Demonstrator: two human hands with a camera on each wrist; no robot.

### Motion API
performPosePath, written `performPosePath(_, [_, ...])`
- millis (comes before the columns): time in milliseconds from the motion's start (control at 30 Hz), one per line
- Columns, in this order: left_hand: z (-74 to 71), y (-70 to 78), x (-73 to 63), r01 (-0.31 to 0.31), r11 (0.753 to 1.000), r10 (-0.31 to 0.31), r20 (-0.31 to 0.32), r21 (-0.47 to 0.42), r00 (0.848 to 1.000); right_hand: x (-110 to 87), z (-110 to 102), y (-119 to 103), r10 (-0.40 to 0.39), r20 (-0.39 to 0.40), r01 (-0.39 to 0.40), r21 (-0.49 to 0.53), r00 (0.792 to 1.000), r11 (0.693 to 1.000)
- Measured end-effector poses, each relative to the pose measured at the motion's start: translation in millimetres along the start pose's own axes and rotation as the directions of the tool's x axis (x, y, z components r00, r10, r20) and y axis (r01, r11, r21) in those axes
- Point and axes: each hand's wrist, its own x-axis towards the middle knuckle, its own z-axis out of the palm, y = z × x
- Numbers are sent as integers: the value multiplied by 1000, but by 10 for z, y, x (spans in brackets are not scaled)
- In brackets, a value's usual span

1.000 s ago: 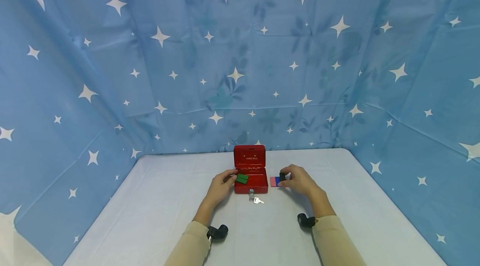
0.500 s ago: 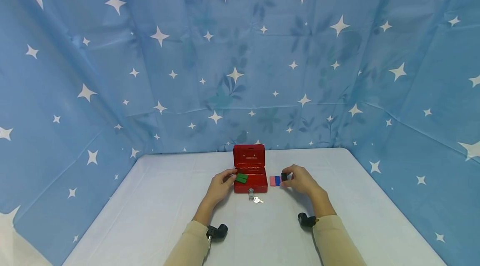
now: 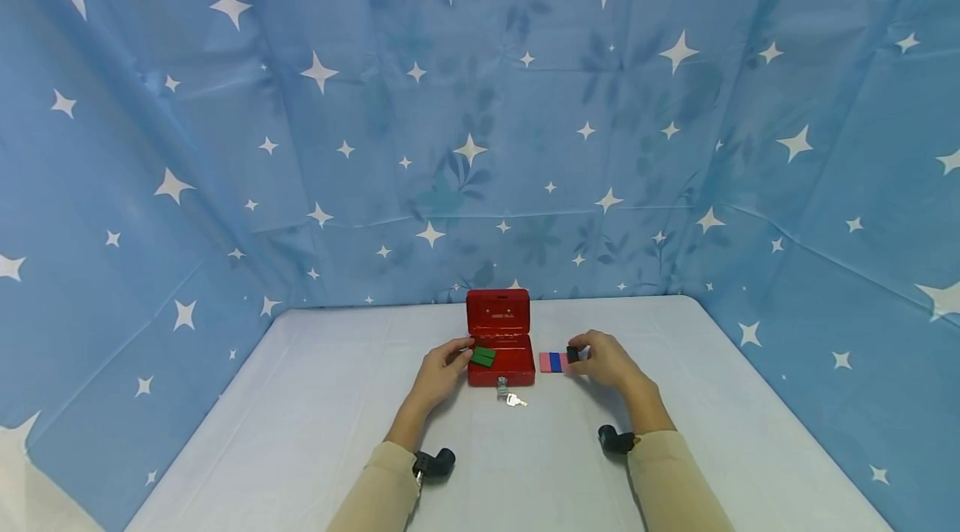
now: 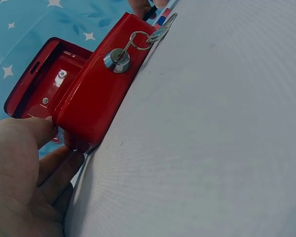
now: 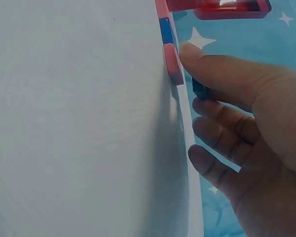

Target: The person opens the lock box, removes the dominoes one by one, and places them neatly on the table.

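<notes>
A red cash box [image 3: 502, 378] stands on the table with its lid up, and green blocks [image 3: 483, 357] lie inside at its left. My left hand [image 3: 437, 373] holds the box's left side. In the left wrist view the thumb touches its edge and the other fingers lie lower along the side. With thumb and forefinger my right hand [image 3: 606, 363] pinches a small black block [image 3: 572, 354]. That block is beside the right end of a row with a pink block [image 3: 544, 363], a blue block [image 3: 556, 363] and another pink block [image 5: 173, 64].
A key [image 3: 515, 400] hangs by a ring from the lock [image 4: 117, 60] on the box's front. White cloth covers the table [image 3: 337, 432]. Behind and at the sides hangs a blue curtain [image 3: 480, 98] with white stars.
My right hand has shifted slightly right with the black block, uncovering more of the blue block and the pink one beyond it. The left hand and the cash box stay put.
</notes>
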Motion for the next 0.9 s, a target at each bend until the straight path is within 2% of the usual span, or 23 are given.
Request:
performPosePath(333, [1, -21, 13, -10, 1000, 10, -2, 6, 1000, -1, -2, 11, 53, 5, -52, -12, 999, 999])
performPosePath(900, [-1, -12, 11, -34, 999, 34, -5, -5, 999, 10, -3, 55, 46, 20, -46, -5, 999, 999])
